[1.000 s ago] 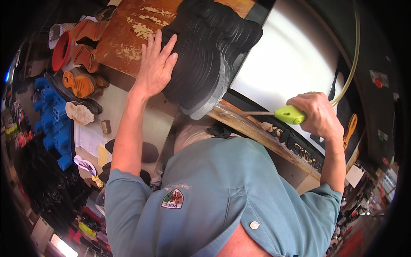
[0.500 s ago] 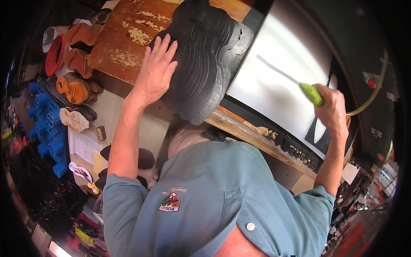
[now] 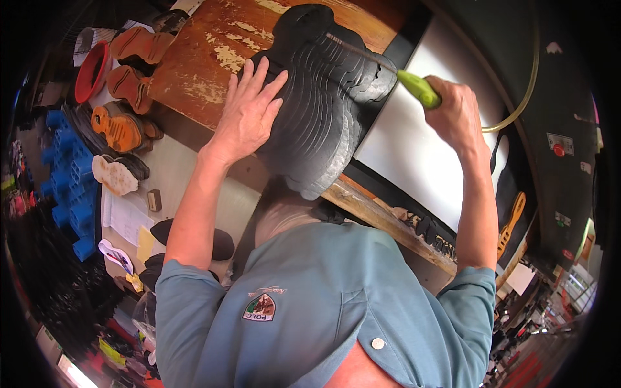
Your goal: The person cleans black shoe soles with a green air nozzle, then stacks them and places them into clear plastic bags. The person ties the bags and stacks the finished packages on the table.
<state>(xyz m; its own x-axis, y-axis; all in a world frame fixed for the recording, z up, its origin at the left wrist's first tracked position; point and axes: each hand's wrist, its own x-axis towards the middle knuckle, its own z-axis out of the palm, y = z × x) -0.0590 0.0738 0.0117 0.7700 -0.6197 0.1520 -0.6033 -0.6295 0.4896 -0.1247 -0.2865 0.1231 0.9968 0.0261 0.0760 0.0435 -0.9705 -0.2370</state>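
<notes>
A fanned stack of black sole-shaped sheets [image 3: 310, 97] lies across a worn brown wooden board [image 3: 194, 64]. My left hand [image 3: 249, 116] rests on the stack's left side, fingers spread and holding nothing. In my right hand [image 3: 458, 110] is a green air blow gun [image 3: 419, 89], the fingers wrapped round its body. Its long thin nozzle reaches left over the upper part of the stack; whether it touches the sheets I cannot tell. A clear yellowish hose [image 3: 517, 116] runs close by my right hand, its join to the gun hidden.
A white board [image 3: 407, 152] lies right of the stack, with a dark machine panel [image 3: 543, 84] beyond. An orange slotted strip [image 3: 512, 220] sits by my right forearm. To the left are sole-shaped pieces [image 3: 116, 127], a red rimmed dish [image 3: 92, 71] and blue plastic blocks [image 3: 68, 181].
My right hand has brought the blow gun up and left, its nozzle passing from over the white board to over the black stack. My left hand stays on the stack.
</notes>
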